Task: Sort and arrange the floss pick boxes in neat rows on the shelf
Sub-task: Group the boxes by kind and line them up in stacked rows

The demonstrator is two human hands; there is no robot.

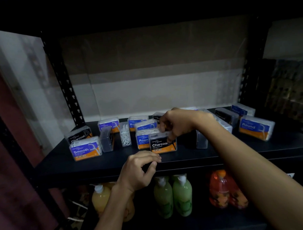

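The right hand (178,125) reaches over the black shelf (218,153) and pinches the top edge of a black "Charcoal" box (163,143), fingers curled over its clear lid. This box stands upright near the front middle of the shelf, label facing out. The left hand (141,169) hovers just in front of the Charcoal box at the shelf's front edge, fingers loosely curled toward the thumb and holding nothing.

Touching the Charcoal box on its left is a blue "Round" box (143,141), with another blue box (145,126) behind that. Further left of the Charcoal box a clear box of white picks (125,136) and a dark box (107,139) stand on end. Further left still sits a blue "Smooth" box (86,149), with a second Charcoal box (78,135) behind it. Well to the right of the Charcoal box lies a "Round" box at the right end (256,127), with a dark box (226,115) and a blue box (242,109) behind it.

Below the shelf, under the Charcoal box, stand green bottles (173,195), a yellow bottle (100,198) to their left and orange bottles (223,190) to their right
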